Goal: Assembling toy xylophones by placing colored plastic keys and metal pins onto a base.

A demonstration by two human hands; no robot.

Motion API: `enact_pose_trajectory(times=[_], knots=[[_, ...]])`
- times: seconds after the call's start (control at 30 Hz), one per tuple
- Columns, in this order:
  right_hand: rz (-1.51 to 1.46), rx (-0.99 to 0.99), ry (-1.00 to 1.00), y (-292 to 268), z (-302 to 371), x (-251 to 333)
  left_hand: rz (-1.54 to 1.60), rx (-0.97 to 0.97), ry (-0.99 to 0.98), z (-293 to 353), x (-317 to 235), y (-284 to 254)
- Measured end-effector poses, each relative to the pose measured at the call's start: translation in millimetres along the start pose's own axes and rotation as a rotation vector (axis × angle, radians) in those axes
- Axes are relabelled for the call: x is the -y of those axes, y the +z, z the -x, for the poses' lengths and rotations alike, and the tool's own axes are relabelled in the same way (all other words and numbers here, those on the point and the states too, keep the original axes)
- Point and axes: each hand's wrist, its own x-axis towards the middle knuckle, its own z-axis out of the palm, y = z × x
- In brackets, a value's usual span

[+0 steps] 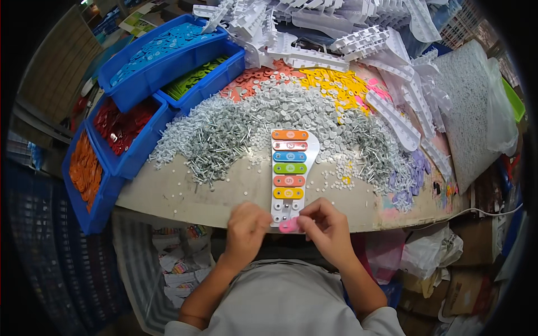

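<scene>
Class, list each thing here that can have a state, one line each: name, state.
White base, six coloured bars mounted, lower end partly bare
Pink bar, held at that lower end
Left hand, fingers curled, contents hidden
Right hand, pinching pink bar
Blue trays, holding coloured pieces
Metal fasteners, loose in heaps
White plastic frames, piled up

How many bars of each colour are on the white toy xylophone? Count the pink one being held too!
Orange bar: 1
Red bar: 1
Blue bar: 1
Green bar: 1
Salmon bar: 1
Yellow bar: 1
Pink bar, in the right hand: 1
Total: 7 bars
</scene>
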Motion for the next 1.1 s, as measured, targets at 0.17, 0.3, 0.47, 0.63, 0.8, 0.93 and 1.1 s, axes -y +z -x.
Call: enact_pose_trajectory(times=[0.17, 0.3, 0.47, 0.63, 0.8, 0.93, 1.1], knots=[[0.141, -0.187, -0.083, 16, -20, -9, -0.149, -0.020, -0.184, -14, 17, 3], [0.240, -0.212, -0.151, 20, -30, -28, -0.211, 0.052, -0.163, -15, 26, 20], [0.537, -0.245, -0.350, 9, -36, -29, -0.180, 0.038, -0.237, -19, 26, 20], [0.424, -0.241, -0.256, -6, -37, -52, -0.105, 0.050, -0.181, -20, 36, 23], [0.385, -0.221, -0.252, -4, -33, -56, 0.038, 0.080, -0.250, -23, 36, 20], [0.253, -0.154, -0.129, -10, -31, -51, 0.177, 0.158, -0.340, -19, 30, 23], [0.211, -0.130, -0.016, -13, -30, -50, 0.294, 0.130, -0.372, -27, 31, 29]])
